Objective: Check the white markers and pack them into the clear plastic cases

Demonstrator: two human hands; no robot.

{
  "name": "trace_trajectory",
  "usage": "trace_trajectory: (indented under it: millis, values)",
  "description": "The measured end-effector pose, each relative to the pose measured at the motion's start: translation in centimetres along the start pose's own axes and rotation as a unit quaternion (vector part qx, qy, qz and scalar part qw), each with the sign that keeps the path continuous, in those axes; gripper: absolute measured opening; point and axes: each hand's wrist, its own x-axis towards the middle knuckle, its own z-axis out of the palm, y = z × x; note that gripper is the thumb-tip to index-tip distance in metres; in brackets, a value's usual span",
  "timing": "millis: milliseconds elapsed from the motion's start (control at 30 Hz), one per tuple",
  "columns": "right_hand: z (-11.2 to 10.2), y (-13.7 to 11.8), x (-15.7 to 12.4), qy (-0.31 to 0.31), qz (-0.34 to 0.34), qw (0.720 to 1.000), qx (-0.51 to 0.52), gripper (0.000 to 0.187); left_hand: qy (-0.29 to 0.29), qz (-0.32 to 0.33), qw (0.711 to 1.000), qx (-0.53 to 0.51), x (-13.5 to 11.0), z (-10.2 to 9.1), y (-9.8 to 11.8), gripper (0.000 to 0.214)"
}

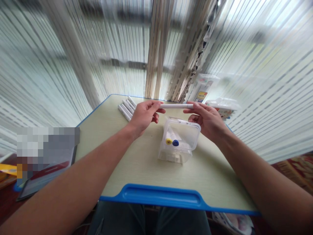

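Note:
A white marker pen (175, 106) is held level above the desk, stretched between my two hands. My left hand (146, 114) pinches its left end between thumb and fingers. The right end sits in the fingertips of my right hand (206, 118). Below the pen is a clear plastic box (182, 130) with its lid raised. Inside lie a yellow-ended marker (168, 141) and a blue-ended marker (175, 143). Just behind my left hand, several white markers (125, 109) lie side by side, partly hidden by it.
The pale desk (127, 163) has a blue rim with a pen tray (161, 195) at its front edge. Clear packages (221, 106) stand at the back right, near the string curtain (127, 42). A flat dark-edged object (51, 173), partly blurred out, lies at the left.

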Motion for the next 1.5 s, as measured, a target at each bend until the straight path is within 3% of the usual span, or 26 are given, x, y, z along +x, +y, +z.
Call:
trace_trajectory:
  millis: [400, 667, 933, 1133, 1300, 1500]
  values:
    - [-0.3, 1.0, 0.3, 0.011, -0.053, 0.998, -0.045, 0.024, -0.025, 0.051, 0.994, 0.092, -0.1, 0.1, -0.5, 0.025]
    - [-0.2, 0.5, 0.4, 0.027, -0.009, 1.0, -0.008, 0.017, -0.002, 0.004, 1.0, 0.017, 0.0, 0.2, -0.1, 0.015]
    - [-0.2, -0.1, 0.3, 0.031, 0.034, 0.998, 0.035, 0.023, 0.012, -0.027, 0.999, -0.032, -0.2, 0.3, 0.5, 0.022]
    - [-0.1, 0.3, 0.3, 0.031, -0.006, 0.999, -0.009, 0.016, -0.007, -0.002, 1.0, 0.021, -0.2, 0.2, 0.1, 0.016]
    - [-0.3, 1.0, 0.3, 0.018, -0.05, 0.998, -0.037, 0.022, -0.03, 0.037, 0.994, 0.093, -0.1, 0.1, -0.6, 0.023]
    - [-0.3, 0.9, 0.4, 0.013, -0.045, 0.998, -0.03, 0.024, -0.03, 0.043, 0.995, 0.088, -0.1, 0.0, -0.6, 0.025]
